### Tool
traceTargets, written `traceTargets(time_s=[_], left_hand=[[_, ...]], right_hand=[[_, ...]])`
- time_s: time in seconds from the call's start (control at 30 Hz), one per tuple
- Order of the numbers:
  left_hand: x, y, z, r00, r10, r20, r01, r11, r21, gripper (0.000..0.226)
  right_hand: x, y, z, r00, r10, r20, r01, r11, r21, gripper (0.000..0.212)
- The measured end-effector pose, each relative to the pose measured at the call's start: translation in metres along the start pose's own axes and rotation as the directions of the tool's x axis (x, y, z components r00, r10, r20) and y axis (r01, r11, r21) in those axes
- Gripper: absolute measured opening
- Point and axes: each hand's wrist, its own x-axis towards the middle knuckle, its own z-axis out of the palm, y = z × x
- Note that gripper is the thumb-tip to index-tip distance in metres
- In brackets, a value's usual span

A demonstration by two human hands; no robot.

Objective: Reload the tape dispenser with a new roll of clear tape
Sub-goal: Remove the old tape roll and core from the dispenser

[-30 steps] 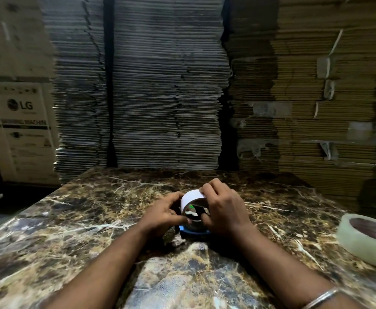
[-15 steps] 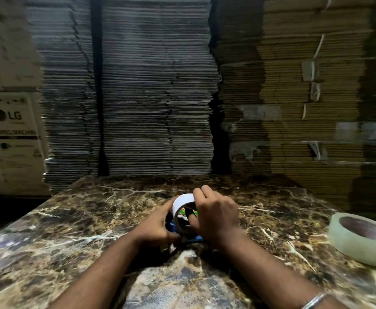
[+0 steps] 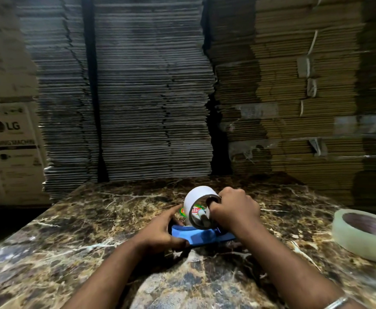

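Two hands [image 3: 200, 221] on blue dispenser [image 3: 201, 235]

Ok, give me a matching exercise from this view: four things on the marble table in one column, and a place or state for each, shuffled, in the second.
Column one:
1. white ring
2. blue tape dispenser
3. clear tape roll
4. left hand

Column two:
A. lying flat, untouched, at the table's right edge
B. on the table under the ring
C. gripped by the right hand, standing on edge
D. holding the dispenser's near left end

Pairs: 1-C, 2-B, 3-A, 4-D
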Motion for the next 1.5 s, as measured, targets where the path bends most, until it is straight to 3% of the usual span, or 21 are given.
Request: traceTargets(time_s=[0.53,0.67,0.83,0.93,1.13,1.27,1.37,1.5], left_hand=[[0.001,0.006,-0.001,1.000,-0.009,0.011,0.008,0.997,0.073,0.109],[-0.003,0.009,-0.004,1.000,0.003,-0.004,-0.003,0.995,0.104,0.092],[-0.006,0.012,-0.011,0.999,0.047,-0.024,-0.042,0.982,0.183,0.054],[-0.008,0.011,-0.013,0.997,0.077,-0.023,-0.075,0.994,0.085,0.034],[-0.005,0.010,-0.013,0.997,0.076,-0.003,-0.075,0.986,-0.151,0.029],[-0.003,0.016,-0.003,0.975,0.113,-0.193,-0.158,0.958,-0.240,0.030],[0.001,0.021,0.000,0.937,0.056,-0.344,-0.219,0.861,-0.458,0.024],[0.005,0.021,0.002,0.946,-0.018,-0.323,-0.182,0.796,-0.578,0.038]], right_hand=[[0.004,0.012,-0.007,0.964,0.123,0.236,-0.160,0.977,0.140,0.032],[0.004,0.014,-0.001,0.963,0.132,0.236,-0.182,0.961,0.208,0.030],[0.007,0.017,0.007,0.991,0.082,0.108,-0.114,0.936,0.332,0.031],[0.008,0.017,0.007,0.998,0.011,0.068,-0.039,0.903,0.428,0.023],[0.008,0.015,0.012,0.995,-0.100,0.025,0.074,0.859,0.506,0.005],[0.007,0.014,0.017,0.994,-0.107,-0.002,0.090,0.823,0.560,0.007],[0.005,0.010,0.023,0.991,-0.136,-0.007,0.110,0.764,0.636,0.008],[0.003,0.003,0.028,0.989,-0.146,0.032,0.086,0.726,0.682,0.018]])
